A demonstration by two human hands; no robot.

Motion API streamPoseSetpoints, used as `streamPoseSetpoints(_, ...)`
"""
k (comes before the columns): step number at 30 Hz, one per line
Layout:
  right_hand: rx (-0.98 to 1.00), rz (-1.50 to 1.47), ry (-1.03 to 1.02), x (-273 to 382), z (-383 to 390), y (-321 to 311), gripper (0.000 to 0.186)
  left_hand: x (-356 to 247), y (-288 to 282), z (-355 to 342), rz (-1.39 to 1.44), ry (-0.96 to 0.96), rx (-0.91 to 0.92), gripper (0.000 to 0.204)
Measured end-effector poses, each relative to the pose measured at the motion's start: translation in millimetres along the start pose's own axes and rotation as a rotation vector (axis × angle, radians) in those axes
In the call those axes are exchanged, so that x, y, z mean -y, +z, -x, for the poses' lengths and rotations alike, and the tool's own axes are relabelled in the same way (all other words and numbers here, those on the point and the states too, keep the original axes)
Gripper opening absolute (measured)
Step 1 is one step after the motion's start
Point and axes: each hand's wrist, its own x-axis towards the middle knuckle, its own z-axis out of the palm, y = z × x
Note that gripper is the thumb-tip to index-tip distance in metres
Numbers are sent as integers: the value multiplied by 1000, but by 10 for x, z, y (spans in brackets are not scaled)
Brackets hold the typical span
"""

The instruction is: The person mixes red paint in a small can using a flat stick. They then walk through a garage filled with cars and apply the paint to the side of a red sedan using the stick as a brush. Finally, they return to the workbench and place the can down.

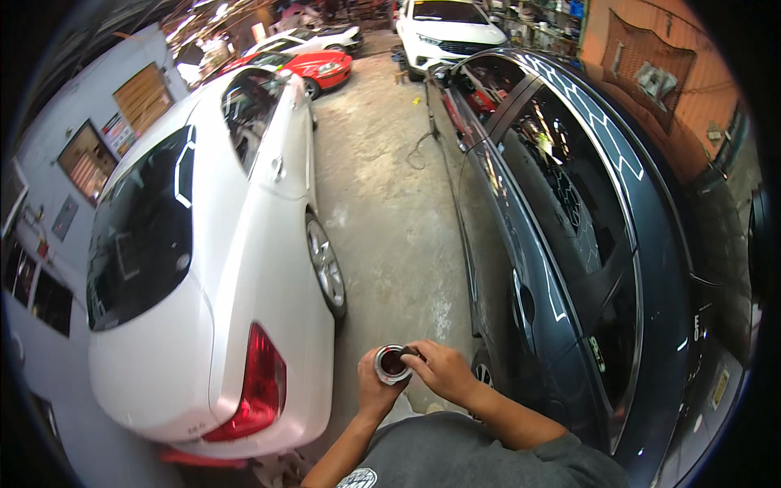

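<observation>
Low in the middle of the head view, my left hand (376,391) wraps round a small round metal can (392,377) from its left side. The can has no lid on; its bright rim circles a dark reddish-brown inside. Over the can's right edge, my right hand (439,370) pinches a small dark piece (410,355) between thumb and fingers. That piece reaches the rim; its kind is too small to make out. Both forearms come in from the lower edge, in front of my dark grey shirt.
A white car (244,244) stands close on my left, its red tail light (259,386) near my left arm. On my right is a dark blue-grey car (521,211). Concrete floor (382,203) runs between them toward a red car (329,71) and a white SUV (451,32).
</observation>
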Motion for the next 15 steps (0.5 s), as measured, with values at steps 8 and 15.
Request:
streamPoseSetpoints(8, -286, 193, -721, -305, -3792, -794, 46, 1313, 182, -2370, 247, -131, 118, 75)
streamPoseSetpoints(15, 31, 820, -759, -386, -7225, -1724, 27, 1611, 991, -4617, 412, -228, 299, 64)
